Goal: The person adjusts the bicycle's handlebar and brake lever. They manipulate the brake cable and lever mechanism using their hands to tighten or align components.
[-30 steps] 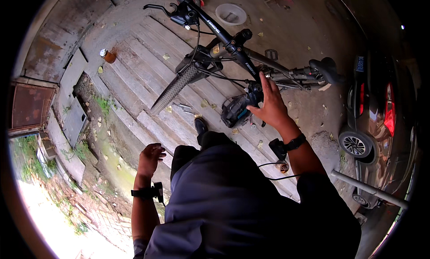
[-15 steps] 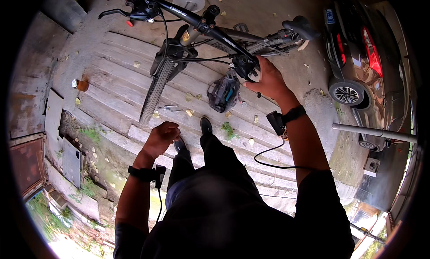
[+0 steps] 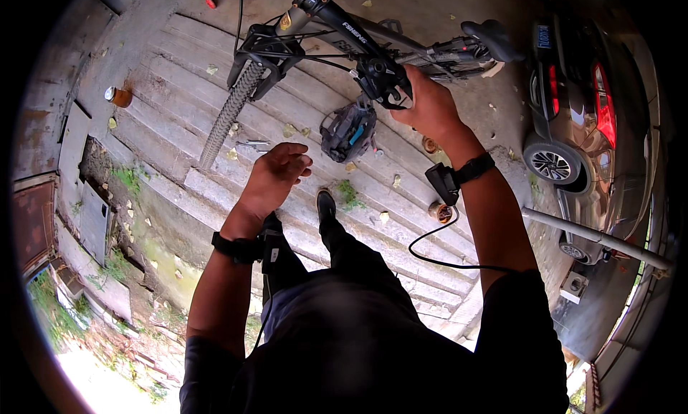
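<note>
A black bicycle stands ahead of me, its handlebar (image 3: 344, 27) slanting down toward the right. My right hand (image 3: 431, 104) is wrapped round the handlebar's right end, beside the brake lever and shifter (image 3: 383, 81). The knobbly front tyre (image 3: 233, 113) points toward me on the left, and the saddle (image 3: 493, 41) is at the far right. My left hand (image 3: 276, 176) hovers in the air below the front wheel, touching nothing. Its fingers are loosely bent and apart, with nothing visible between them.
A dark backpack (image 3: 347, 131) rests on the planked ground below the handlebar. Small metal tools (image 3: 254, 145) lie left of it. Rusty tins (image 3: 440, 213) stand near my right forearm; another tin (image 3: 118, 97) lies far left. A brown car (image 3: 591, 163) and grey pole (image 3: 595, 238) occupy the right.
My left hand has risen forward and to the right, and its curled fingers have loosened. The handlebar sits higher in view, while my right hand keeps its grip on it.
</note>
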A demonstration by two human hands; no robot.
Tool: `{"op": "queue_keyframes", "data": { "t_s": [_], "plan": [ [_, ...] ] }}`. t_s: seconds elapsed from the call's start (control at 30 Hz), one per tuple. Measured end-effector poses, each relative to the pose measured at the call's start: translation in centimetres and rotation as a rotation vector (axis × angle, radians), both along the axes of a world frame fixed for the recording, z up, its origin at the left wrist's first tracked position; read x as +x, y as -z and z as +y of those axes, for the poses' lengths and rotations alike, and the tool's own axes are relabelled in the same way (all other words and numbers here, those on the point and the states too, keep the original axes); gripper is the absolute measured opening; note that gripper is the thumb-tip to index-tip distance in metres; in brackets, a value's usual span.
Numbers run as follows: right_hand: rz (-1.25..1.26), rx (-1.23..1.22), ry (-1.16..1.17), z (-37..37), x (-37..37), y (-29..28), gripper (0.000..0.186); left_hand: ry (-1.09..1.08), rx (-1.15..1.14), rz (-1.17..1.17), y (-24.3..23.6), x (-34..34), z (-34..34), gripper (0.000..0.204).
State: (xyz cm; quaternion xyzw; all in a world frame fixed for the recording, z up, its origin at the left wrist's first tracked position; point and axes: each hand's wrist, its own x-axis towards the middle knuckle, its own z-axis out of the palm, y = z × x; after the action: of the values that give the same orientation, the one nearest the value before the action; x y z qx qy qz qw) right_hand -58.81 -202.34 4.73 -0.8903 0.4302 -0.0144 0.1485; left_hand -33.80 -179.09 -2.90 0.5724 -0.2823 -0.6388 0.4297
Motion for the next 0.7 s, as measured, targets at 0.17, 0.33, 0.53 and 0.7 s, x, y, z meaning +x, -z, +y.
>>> {"op": "queue_keyframes", "data": {
  "t_s": [0.17,0.33,0.53,0.7],
  "plan": [
    [0.001,0.018,0.022,-0.1,0.0,-0.1,0.090,-0.119,-0.064,0.023,-1.5,-2.6,-2.6,0.033],
    [-0.152,0.011,0.025,0.3,-0.1,1.4,0.102,-0.288,-0.176,0.115,-2.8,-4.1,-6.3,0.032],
    [-0.212,0.071,0.026,0.8,0.4,0.7,0.115,-0.372,-0.258,0.305,-3.8,-5.0,-10.0,0.033],
    [-0.239,0.067,0.015,0.9,0.3,0.8,0.113,-0.423,-0.269,0.419,-3.9,-5.8,-11.8,0.019]
  ]
}}
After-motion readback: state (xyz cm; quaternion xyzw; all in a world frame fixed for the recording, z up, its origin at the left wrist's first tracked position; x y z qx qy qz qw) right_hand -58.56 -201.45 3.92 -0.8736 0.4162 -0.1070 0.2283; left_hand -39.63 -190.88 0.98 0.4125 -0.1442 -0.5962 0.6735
